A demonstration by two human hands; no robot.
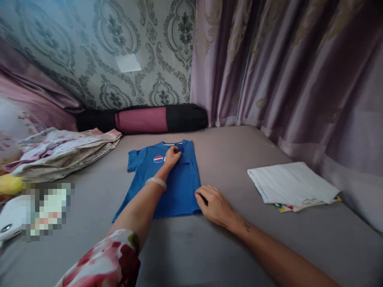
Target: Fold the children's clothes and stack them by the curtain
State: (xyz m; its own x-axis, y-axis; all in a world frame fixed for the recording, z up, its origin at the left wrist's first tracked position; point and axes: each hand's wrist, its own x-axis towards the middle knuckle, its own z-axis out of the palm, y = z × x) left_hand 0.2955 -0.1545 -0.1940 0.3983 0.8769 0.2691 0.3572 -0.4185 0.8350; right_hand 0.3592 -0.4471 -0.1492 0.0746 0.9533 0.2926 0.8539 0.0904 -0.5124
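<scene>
A blue T-shirt (pixel 179 191) with a round red, white and blue logo lies on the bed, its collar away from me. Its right side is folded inward, with that sleeve turned over onto the chest; the left sleeve sticks out. My left hand (pixel 172 156) reaches across the shirt, its fingers closed on the turned-in sleeve just below the collar. Along the lower right edge, my right hand (pixel 216 204) is curled, thumb and fingertips meeting at the folded side. The left forearm, with a pale bangle (pixel 156 182), hides part of the shirt.
Folded white cloth (pixel 293 183) lies to the right on the grey sheet (pixel 230 159). Patterned clothes (pixel 68 155) are heaped at left, near a white device (pixel 14 219) and a blurred-out item. A black and maroon roll (pixel 143 119) lines the wall; curtains (pixel 269 71) hang at right.
</scene>
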